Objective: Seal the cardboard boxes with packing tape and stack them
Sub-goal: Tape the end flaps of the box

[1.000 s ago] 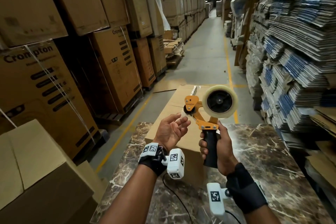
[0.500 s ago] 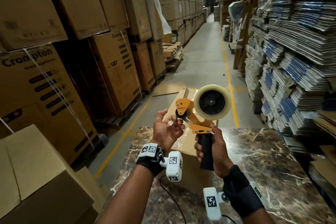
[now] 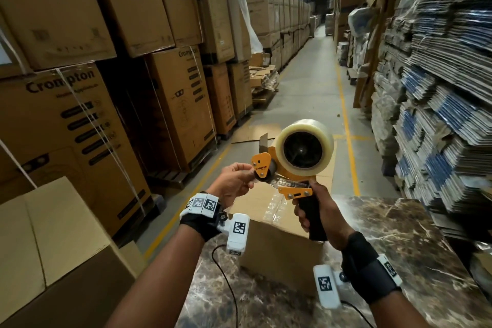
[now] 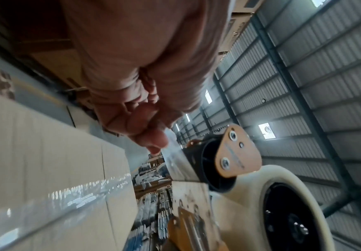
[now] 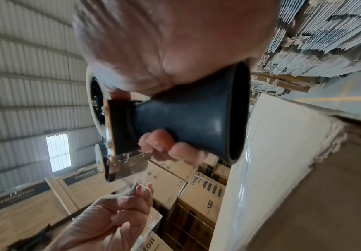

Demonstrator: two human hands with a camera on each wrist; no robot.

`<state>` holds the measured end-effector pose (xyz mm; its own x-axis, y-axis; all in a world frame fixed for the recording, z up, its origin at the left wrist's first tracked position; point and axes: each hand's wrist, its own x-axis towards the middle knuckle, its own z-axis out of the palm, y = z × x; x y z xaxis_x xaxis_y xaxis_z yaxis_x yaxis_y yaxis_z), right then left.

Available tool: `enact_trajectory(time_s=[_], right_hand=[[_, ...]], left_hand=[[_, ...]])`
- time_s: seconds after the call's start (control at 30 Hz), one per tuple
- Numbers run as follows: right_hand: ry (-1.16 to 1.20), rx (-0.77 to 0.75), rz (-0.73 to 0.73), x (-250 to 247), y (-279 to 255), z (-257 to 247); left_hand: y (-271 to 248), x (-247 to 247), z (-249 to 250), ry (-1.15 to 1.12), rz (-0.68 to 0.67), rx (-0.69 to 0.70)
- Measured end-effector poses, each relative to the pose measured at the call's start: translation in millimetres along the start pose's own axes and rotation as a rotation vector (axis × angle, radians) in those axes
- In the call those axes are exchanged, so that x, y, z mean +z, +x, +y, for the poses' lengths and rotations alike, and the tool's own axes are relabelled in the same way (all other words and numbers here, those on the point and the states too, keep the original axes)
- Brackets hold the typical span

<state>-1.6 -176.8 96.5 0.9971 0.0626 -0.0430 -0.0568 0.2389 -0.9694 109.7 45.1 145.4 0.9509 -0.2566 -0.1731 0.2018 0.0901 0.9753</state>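
My right hand [image 3: 306, 212] grips the black handle [image 5: 185, 122] of an orange tape dispenser [image 3: 291, 189] and holds it upright above a cardboard box [image 3: 279, 245]. A clear tape roll [image 3: 304, 149] sits on top of the dispenser. At the dispenser's front roller, my left hand [image 3: 249, 181] pinches the loose clear tape end [image 4: 173, 152] between thumb and fingers. A glossy tape strip runs along the box top [image 4: 46, 161]. The box stands on a marble table [image 3: 399, 247].
A plain cardboard box [image 3: 53, 234] sits low at my left. Tall stacks of printed cartons [image 3: 80, 120] line the left side. Bundles of flattened cartons [image 3: 439, 114] fill the right. An aisle with yellow lines [image 3: 314, 93] runs ahead past the table.
My left hand was open with the palm up beside the dispenser and now pinches the tape end at the roller. The dispenser stayed in my right hand, above the box.
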Motion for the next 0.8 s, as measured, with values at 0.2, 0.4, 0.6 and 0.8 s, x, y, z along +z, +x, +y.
enact_trajectory(time_s=[0.2, 0.4, 0.6, 0.8], right_hand=[[-0.121, -0.044, -0.056, -5, 8, 0], [-0.216, -0.057, -0.070, -26, 4, -1], [-0.371, 0.057, -0.131, -41, -2, 7], [-0.507, 0.087, -0.145, -36, 1, 11]], left_hand=[[10, -17, 3, 0.177, 0.025, 0.071], [16, -56, -4, 0.301, 0.171, 0.114], [22, -82, -56, 0.478, 0.148, 0.093], [21, -80, -79, 0.723, 0.233, 0.195]])
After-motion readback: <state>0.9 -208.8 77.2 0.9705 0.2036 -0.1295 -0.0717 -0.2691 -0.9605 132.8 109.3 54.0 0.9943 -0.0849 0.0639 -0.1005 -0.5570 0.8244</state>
